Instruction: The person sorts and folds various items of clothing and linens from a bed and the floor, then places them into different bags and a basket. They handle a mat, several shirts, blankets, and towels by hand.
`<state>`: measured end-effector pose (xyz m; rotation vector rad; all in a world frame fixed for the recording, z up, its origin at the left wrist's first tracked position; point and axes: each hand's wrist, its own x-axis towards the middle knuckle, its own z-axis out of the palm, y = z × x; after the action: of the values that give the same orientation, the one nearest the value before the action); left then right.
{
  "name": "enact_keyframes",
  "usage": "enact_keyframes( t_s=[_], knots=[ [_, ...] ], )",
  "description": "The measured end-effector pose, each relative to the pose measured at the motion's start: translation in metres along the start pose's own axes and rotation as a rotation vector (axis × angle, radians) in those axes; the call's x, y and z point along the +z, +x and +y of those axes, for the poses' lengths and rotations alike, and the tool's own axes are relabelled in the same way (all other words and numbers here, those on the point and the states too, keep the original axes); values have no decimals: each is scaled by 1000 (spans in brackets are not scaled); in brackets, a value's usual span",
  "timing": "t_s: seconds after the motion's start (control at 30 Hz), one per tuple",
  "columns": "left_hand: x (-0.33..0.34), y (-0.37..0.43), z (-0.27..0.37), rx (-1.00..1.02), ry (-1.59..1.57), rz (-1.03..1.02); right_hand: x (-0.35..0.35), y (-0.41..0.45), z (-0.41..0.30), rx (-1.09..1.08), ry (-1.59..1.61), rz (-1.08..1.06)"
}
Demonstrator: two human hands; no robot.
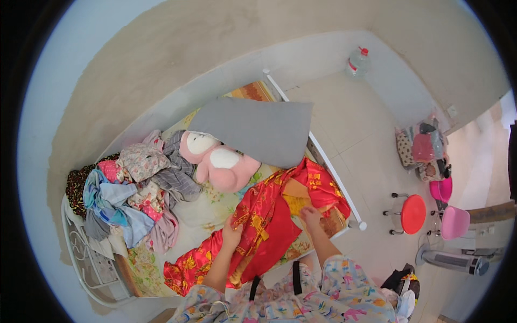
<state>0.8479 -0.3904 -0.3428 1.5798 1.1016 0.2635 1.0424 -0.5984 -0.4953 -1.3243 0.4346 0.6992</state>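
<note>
A red satin garment with gold patterns lies spread over the near side of a bed with a floral mat. My left hand grips its edge at the middle, fingertips partly hidden by the cloth. At the right, my right hand is by the garment's yellow lining; whether it pinches the cloth I cannot tell. Beyond the garment lie a pink and white plush toy and a grey pillow. Mixed clothes form a pile on the left of the bed.
White metal rails bound the bed's ends. On the floor to the right stand a red stool, a pink chair, a tower fan and stuffed bags. A large plastic bottle stands near the far corner.
</note>
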Motion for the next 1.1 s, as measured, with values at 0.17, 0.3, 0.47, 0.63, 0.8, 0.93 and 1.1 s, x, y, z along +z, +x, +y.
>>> enact_keyframes(
  t_s=[0.17,0.3,0.47,0.63,0.8,0.93,1.1],
  knots=[
    [76,18,-25,-94,-140,6,47,172,-17,-148,-160,-14],
    [140,5,-27,-246,-429,-117,39,294,-51,-357,-301,234],
    [105,-23,-34,-198,-268,86,137,235,-72,208,-285,-17],
    [122,4,-26,-231,-402,41,96,273,-91,-28,-611,-9],
    [104,16,-16,-244,-413,59,154,141,-156,-590,-1147,-176],
    [94,32,50,-455,-708,49,139,12,-168,-611,-812,-282],
    [70,53,71,-480,-1034,-199,88,-150,-160,-939,-1143,-344]
  ],
)
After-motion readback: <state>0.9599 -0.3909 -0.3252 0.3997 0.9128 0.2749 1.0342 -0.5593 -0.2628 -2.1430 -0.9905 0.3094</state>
